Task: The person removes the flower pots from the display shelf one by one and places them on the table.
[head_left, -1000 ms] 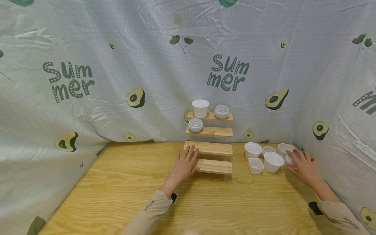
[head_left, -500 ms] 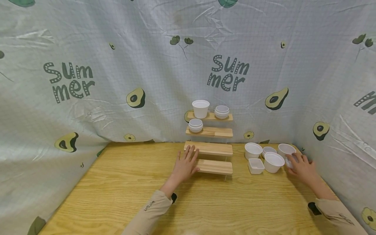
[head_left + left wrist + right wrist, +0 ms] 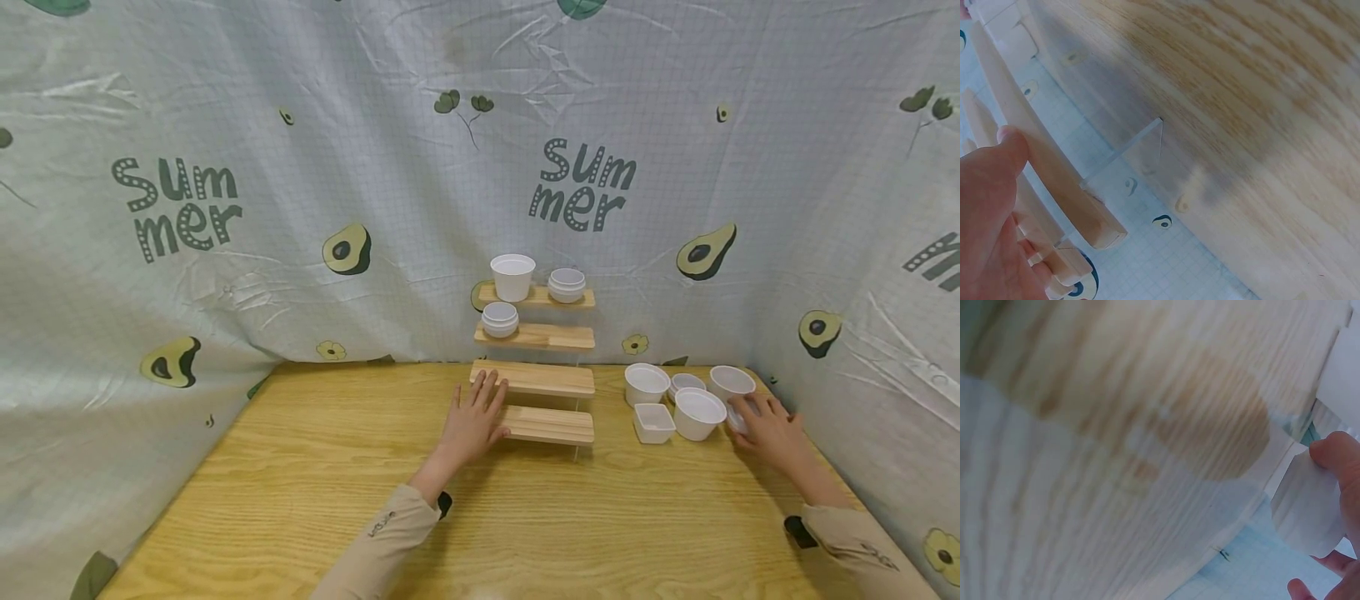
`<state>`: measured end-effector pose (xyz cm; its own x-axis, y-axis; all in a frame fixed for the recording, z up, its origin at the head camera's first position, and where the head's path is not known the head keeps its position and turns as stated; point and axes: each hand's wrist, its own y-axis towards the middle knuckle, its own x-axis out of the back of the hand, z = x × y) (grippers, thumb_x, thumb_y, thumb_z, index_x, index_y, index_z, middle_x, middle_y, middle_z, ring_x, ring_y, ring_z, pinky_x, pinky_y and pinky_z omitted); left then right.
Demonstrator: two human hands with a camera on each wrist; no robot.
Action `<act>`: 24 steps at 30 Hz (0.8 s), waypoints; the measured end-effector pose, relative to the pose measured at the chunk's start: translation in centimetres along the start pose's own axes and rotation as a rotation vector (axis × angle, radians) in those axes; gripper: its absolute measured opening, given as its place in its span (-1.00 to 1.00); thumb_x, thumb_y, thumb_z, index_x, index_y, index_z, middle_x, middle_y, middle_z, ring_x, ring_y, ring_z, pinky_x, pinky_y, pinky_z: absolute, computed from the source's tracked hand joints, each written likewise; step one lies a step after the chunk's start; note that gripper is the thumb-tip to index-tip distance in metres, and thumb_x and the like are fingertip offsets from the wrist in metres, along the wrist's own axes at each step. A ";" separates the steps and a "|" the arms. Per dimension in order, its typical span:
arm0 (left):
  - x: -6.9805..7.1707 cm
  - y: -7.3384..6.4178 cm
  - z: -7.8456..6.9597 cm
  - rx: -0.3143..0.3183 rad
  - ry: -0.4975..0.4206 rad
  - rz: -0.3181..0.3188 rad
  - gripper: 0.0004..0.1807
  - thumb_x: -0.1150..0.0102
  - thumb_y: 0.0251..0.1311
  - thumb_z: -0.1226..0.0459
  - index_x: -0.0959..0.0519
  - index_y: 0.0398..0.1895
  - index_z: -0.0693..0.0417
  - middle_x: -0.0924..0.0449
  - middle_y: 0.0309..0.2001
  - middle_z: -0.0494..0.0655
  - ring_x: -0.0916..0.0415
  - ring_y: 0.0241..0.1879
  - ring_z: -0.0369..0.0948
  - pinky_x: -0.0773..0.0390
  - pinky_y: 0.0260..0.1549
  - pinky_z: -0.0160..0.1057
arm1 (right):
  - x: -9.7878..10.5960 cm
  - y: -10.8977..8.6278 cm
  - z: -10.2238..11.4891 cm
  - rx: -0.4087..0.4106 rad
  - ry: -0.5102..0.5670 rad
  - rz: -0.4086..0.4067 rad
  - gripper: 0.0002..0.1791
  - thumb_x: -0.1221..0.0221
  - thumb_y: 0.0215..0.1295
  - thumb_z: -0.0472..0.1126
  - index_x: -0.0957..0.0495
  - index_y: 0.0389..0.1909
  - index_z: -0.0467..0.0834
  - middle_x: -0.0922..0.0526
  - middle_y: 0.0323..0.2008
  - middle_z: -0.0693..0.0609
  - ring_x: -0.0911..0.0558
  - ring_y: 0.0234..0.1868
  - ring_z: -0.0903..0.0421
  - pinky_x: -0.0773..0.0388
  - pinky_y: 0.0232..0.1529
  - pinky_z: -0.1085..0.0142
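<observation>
In the head view a wooden tiered shelf (image 3: 547, 427) on clear supports stands mid-table. My left hand (image 3: 468, 423) rests on its left end with fingers spread over the two lower boards; in the left wrist view the thumb (image 3: 1013, 147) touches a board's edge. At the right, my right hand (image 3: 776, 433) holds a small white plastic tub (image 3: 1307, 506) between thumb and fingers, mostly hidden under the hand from above. Beside it stand a round white cup (image 3: 731, 381) and another cup (image 3: 697, 417).
On the top board are a tall white cup (image 3: 513, 282) and a small jar (image 3: 566, 286); another jar (image 3: 500, 320) sits one board lower. A round cup (image 3: 647, 385), a small jar (image 3: 686, 382) and a square tub (image 3: 654, 425) stand right of the shelf. A printed curtain (image 3: 420, 183) encloses the table's back and sides.
My right hand has shifted slightly left, closer to the cups, and lies lower over the small tub. The left hand and the shelf have stayed in place.
</observation>
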<state>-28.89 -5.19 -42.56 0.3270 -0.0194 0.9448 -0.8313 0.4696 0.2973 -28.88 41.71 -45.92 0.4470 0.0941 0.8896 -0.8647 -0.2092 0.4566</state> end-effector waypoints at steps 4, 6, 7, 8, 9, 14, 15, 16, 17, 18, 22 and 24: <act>0.1 0.0 0.0 0.002 -0.007 0.005 -0.22 0.07 0.14 -0.12 -0.02 0.37 0.01 0.04 0.39 0.04 0.11 0.38 -0.03 -0.13 0.20 0.14 | -0.2 -0.1 -0.1 0.015 -0.022 -0.001 -0.42 -0.30 -0.15 -0.26 -0.26 -0.06 -0.12 -0.28 -0.07 -0.25 -0.30 -0.13 -0.33 -0.22 -0.41 -0.37; 0.1 0.0 0.0 0.003 -0.007 0.006 -0.22 0.08 0.14 -0.12 -0.03 0.37 0.01 0.04 0.39 0.04 0.11 0.38 -0.03 -0.14 0.19 0.14 | -0.3 -0.2 -0.2 0.022 -0.022 0.005 -0.42 -0.30 -0.15 -0.26 -0.26 -0.06 -0.13 -0.29 -0.07 -0.26 -0.30 -0.13 -0.33 -0.22 -0.42 -0.38; 0.1 0.0 0.0 0.003 -0.009 0.007 -0.22 0.08 0.14 -0.12 -0.02 0.37 0.01 0.04 0.39 0.04 0.11 0.38 -0.04 -0.14 0.19 0.14 | -0.3 -0.2 -0.2 0.026 -0.019 0.007 -0.42 -0.29 -0.15 -0.26 -0.27 -0.06 -0.12 -0.30 -0.08 -0.26 -0.30 -0.13 -0.33 -0.21 -0.43 -0.39; 0.1 0.0 0.0 0.003 -0.009 0.006 -0.22 0.08 0.14 -0.12 -0.03 0.37 0.01 0.04 0.39 0.04 0.11 0.38 -0.03 -0.14 0.19 0.14 | -0.3 -0.2 -0.2 0.031 -0.017 0.008 -0.43 -0.29 -0.15 -0.26 -0.27 -0.06 -0.13 -0.30 -0.08 -0.27 -0.29 -0.13 -0.33 -0.21 -0.44 -0.38; 0.0 0.0 0.0 0.001 -0.007 0.003 -0.22 0.08 0.14 -0.13 -0.03 0.36 0.01 0.04 0.38 0.04 0.10 0.38 -0.03 -0.15 0.19 0.14 | -0.3 -0.2 -0.2 0.031 -0.013 0.012 -0.43 -0.29 -0.14 -0.27 -0.27 -0.06 -0.13 -0.31 -0.08 -0.27 -0.29 -0.13 -0.34 -0.21 -0.44 -0.39; -0.1 0.0 0.0 -0.003 0.008 -0.008 -0.22 0.07 0.14 -0.13 -0.05 0.36 0.01 0.02 0.38 0.04 0.08 0.38 -0.04 -0.17 0.18 0.14 | -0.2 -0.1 0.0 0.020 -0.015 0.054 -0.44 -0.27 -0.11 -0.26 -0.26 -0.04 -0.15 -0.30 -0.08 -0.29 -0.28 -0.11 -0.35 -0.19 -0.41 -0.42; -0.1 0.0 0.0 -0.002 0.011 -0.005 -0.22 0.07 0.14 -0.13 -0.04 0.36 0.01 0.02 0.38 0.03 0.08 0.38 -0.04 -0.17 0.18 0.14 | -0.2 -0.1 0.0 0.014 -0.015 0.066 -0.44 -0.27 -0.09 -0.26 -0.25 -0.04 -0.15 -0.30 -0.07 -0.29 -0.28 -0.11 -0.35 -0.19 -0.40 -0.42; -0.1 0.0 0.0 0.000 0.013 -0.001 -0.22 0.08 0.14 -0.13 -0.03 0.36 0.00 0.03 0.38 0.03 0.09 0.38 -0.04 -0.16 0.18 0.14 | -0.1 -0.1 0.1 0.011 -0.016 0.075 -0.44 -0.26 -0.09 -0.26 -0.25 -0.03 -0.15 -0.30 -0.07 -0.30 -0.28 -0.10 -0.36 -0.19 -0.39 -0.42; -0.2 0.0 0.0 0.002 0.013 0.004 -0.22 0.08 0.14 -0.13 -0.03 0.37 0.00 0.04 0.39 0.03 0.10 0.38 -0.05 -0.15 0.19 0.14 | -0.1 -0.1 0.1 0.008 -0.013 0.081 -0.45 -0.26 -0.08 -0.26 -0.25 -0.03 -0.15 -0.31 -0.07 -0.30 -0.28 -0.10 -0.36 -0.18 -0.39 -0.43; -0.2 0.1 0.0 0.003 0.014 0.008 -0.22 0.08 0.15 -0.13 -0.02 0.37 0.00 0.05 0.39 0.02 0.11 0.39 -0.05 -0.15 0.19 0.14 | -0.1 -0.1 0.1 0.006 -0.010 0.087 -0.45 -0.26 -0.08 -0.26 -0.25 -0.03 -0.16 -0.31 -0.07 -0.31 -0.28 -0.10 -0.36 -0.18 -0.38 -0.43; -0.3 0.1 0.0 0.005 0.012 0.012 -0.22 0.09 0.15 -0.13 0.00 0.37 0.00 0.06 0.39 0.02 0.12 0.39 -0.05 -0.13 0.20 0.13 | 0.0 -0.1 0.2 -0.003 -0.003 0.099 -0.45 -0.26 -0.08 -0.27 -0.25 -0.04 -0.16 -0.31 -0.07 -0.31 -0.27 -0.10 -0.36 -0.19 -0.38 -0.42; -0.3 0.1 0.0 0.003 0.013 0.008 -0.22 0.09 0.15 -0.12 0.00 0.37 0.00 0.06 0.39 0.02 0.12 0.39 -0.05 -0.13 0.20 0.13 | 0.0 -0.1 0.2 -0.008 0.002 0.103 -0.45 -0.26 -0.08 -0.27 -0.25 -0.04 -0.16 -0.30 -0.07 -0.31 -0.28 -0.11 -0.36 -0.19 -0.37 -0.43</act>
<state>-29.09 -5.19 -42.86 0.3266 -0.0042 0.9452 -0.8353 0.4668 0.2906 -28.73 41.56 -45.97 0.3547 0.0747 0.9320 -0.9079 -0.2105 0.3624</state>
